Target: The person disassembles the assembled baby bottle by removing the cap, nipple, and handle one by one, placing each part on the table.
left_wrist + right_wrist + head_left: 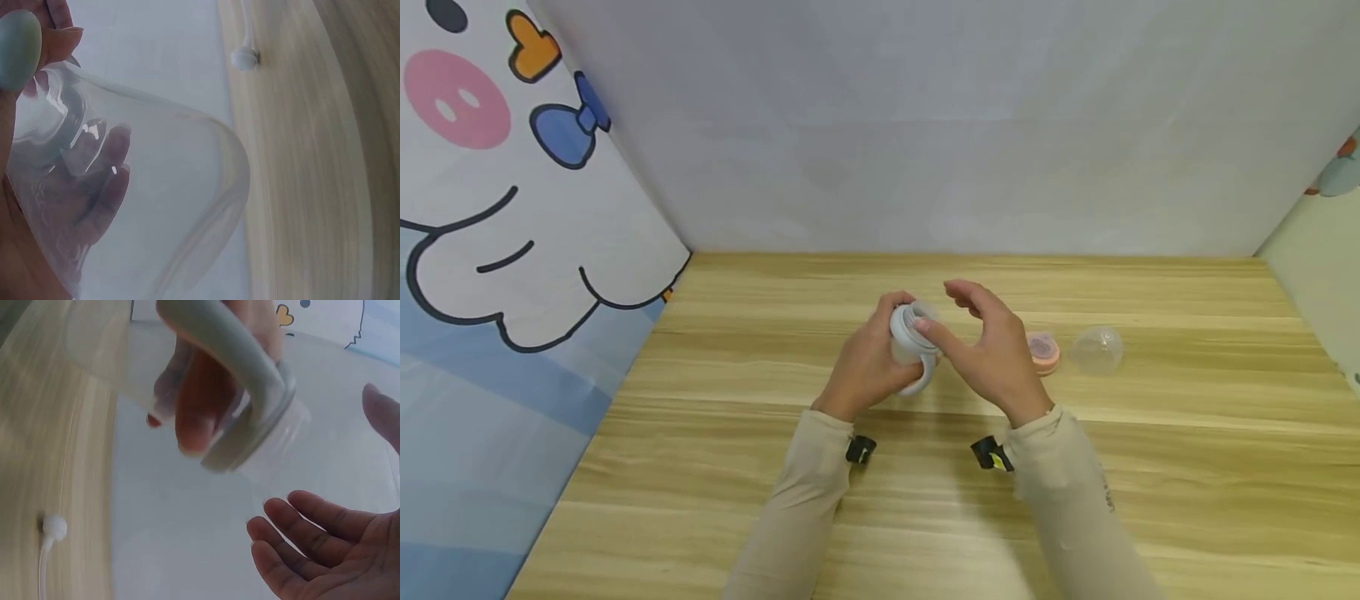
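My left hand (868, 362) grips a clear baby bottle (169, 144) with a pale grey-green collar and a curved handle (219, 344). Its open mouth faces up in the head view. My right hand (992, 354) is beside the mouth, with its thumb out toward the rim. The right wrist view shows the right fingers (331, 531) spread and apart from the bottle, holding nothing. Just beyond that hand, a pink-orange lid (1043, 353) lies on the table, partly hidden by it. A clear dome cap (1097, 348) rests right of the lid.
On the wooden table (1210, 433) lies a thin clear tube with a white ball end (245, 58), seen in both wrist views. A pale wall (962, 125) stands behind the table. A cartoon-printed cloth (497, 392) borders the left side.
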`<state>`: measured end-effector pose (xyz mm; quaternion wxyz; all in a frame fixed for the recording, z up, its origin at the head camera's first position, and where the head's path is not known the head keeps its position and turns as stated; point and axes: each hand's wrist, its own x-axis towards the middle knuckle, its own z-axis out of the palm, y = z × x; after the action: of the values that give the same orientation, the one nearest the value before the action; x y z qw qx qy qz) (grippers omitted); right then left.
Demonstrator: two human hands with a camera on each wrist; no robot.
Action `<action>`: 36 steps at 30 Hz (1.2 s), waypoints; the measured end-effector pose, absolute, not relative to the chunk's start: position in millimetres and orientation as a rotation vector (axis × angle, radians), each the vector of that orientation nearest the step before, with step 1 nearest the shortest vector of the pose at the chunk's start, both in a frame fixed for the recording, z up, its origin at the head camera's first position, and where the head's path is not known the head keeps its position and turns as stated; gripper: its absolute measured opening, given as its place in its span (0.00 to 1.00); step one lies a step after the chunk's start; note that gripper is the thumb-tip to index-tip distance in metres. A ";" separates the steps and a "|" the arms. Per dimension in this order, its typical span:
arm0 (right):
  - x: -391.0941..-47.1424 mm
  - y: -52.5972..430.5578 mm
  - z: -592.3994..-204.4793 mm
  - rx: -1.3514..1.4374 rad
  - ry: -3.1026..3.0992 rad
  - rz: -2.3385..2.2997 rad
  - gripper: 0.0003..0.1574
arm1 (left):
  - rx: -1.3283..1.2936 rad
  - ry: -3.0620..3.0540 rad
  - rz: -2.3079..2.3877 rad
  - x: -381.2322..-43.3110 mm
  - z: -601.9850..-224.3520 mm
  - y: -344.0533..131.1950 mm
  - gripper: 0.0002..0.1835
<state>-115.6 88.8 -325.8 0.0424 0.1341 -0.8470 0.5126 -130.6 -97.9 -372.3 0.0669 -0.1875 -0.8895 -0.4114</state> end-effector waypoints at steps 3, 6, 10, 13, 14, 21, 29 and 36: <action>-113.5 80.6 -325.5 0.403 -2.634 1.590 0.43 | -0.568 -2.688 -1.225 -131.0 -373.0 -97.6 0.41; -112.0 72.7 -325.9 0.401 -2.663 1.628 0.46 | -0.598 -2.680 -1.185 -131.6 -373.7 -97.0 0.41; -110.3 65.1 -326.3 0.396 -2.665 1.651 0.50 | -0.636 -2.639 -1.158 -131.3 -375.1 -96.0 0.41; -110.6 63.6 -326.7 0.381 -2.670 1.630 0.50 | -0.641 -2.624 -1.160 -131.0 -374.7 -95.3 0.42; -111.1 63.9 -327.5 0.377 -2.677 1.621 0.50 | -0.638 -2.625 -1.162 -130.9 -374.5 -95.0 0.41; -115.1 68.8 -333.1 0.348 -2.753 1.610 0.49 | -0.623 -2.669 -1.169 -130.7 -374.5 -92.3 0.41; -117.8 67.7 -335.6 0.335 -2.773 1.631 0.51 | -0.602 -2.671 -1.170 -132.9 -377.1 -92.6 0.41; -116.8 65.7 -336.7 0.319 -2.745 1.643 0.50 | -0.594 -2.660 -1.199 -132.6 -378.4 -91.8 0.41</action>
<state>-116.8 65.7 -336.7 -0.0365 0.0990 -0.8532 0.5107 -132.6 -91.8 -378.4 0.0820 -0.1989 -0.8902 -0.4015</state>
